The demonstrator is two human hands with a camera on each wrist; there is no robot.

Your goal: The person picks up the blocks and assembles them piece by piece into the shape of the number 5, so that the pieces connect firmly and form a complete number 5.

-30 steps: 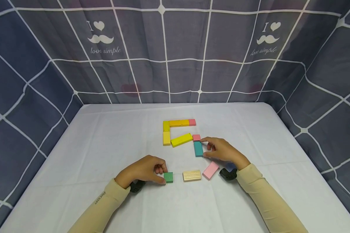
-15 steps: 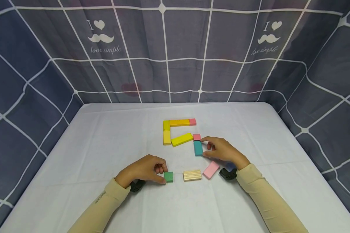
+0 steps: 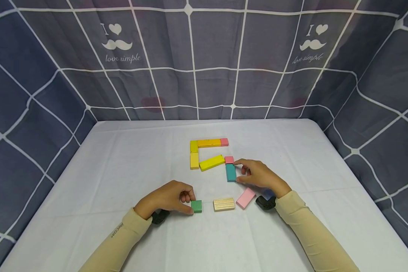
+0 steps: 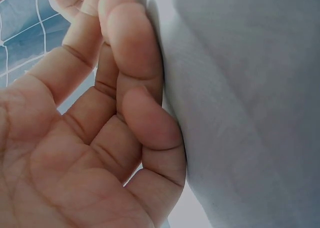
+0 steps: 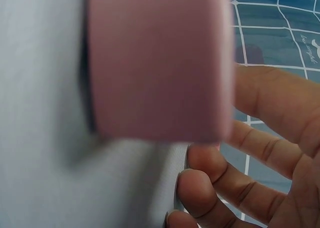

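My left hand (image 3: 172, 197) rests low over the cloth, thumb and index finger at the near and far left corners of a small green block (image 3: 196, 206). In the left wrist view its fingers (image 4: 137, 42) are curled close to the cloth, and the block is hidden. My right hand (image 3: 258, 174) holds a teal block (image 3: 231, 172) by its right side, index fingertip at the far corner and thumb at the near one. A small red block (image 3: 229, 159) lies against the teal block's far end. A slanted yellow block (image 3: 212, 163) reaches almost to it.
Yellow blocks (image 3: 194, 155) and an orange-yellow bar (image 3: 209, 143) form a corner, ending in another red block (image 3: 224, 142). Nearer lie a ridged wooden-coloured block (image 3: 223, 204) and a pink block (image 3: 246, 198), with a blue block (image 3: 268, 194) partly under the right wrist.
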